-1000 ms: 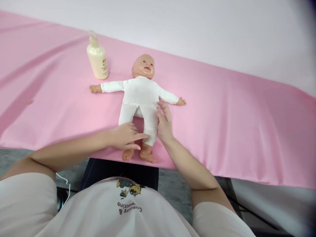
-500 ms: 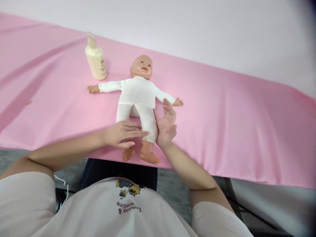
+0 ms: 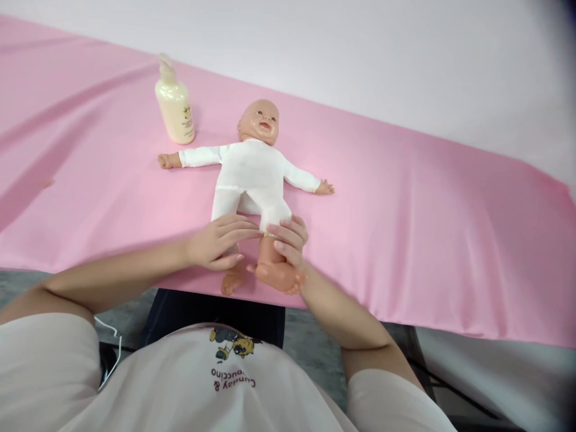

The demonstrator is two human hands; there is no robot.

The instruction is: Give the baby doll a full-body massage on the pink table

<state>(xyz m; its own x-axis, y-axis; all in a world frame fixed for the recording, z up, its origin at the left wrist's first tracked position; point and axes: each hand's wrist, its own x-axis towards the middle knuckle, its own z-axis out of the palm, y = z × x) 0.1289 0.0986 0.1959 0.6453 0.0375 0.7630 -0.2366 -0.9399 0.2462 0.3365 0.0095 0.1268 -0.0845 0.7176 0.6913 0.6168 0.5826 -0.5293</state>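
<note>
lying on its back near the front edge of the pink cloth [image 3: 405, 228], the doll [image 3: 252, 174] has its arms spread out and its feet toward the person. its white suit [image 3: 249, 180] covers trunk, arms and legs, but on the leg under the right hand the cuff sits high, so the bare shin and foot show. the right hand [image 3: 288, 243] curls its fingers around that bare lower leg just below the cuff, thumb hidden behind, a wrapped hold that lifts the foot [image 3: 279, 277] a little off the cloth. the left hand [image 3: 220, 243] rests across the other leg with fingers straight and close together, gripping nothing, its tips reaching the cuff beside the right hand; it looks to steady the doll while the other hand holds the leg. the second foot [image 3: 231, 282] pokes out below the left hand at the cloth's edge. a cream pump bottle [image 3: 174, 108] stands upright beyond the doll's outstretched arm, near its head and clear of both hands.
</note>
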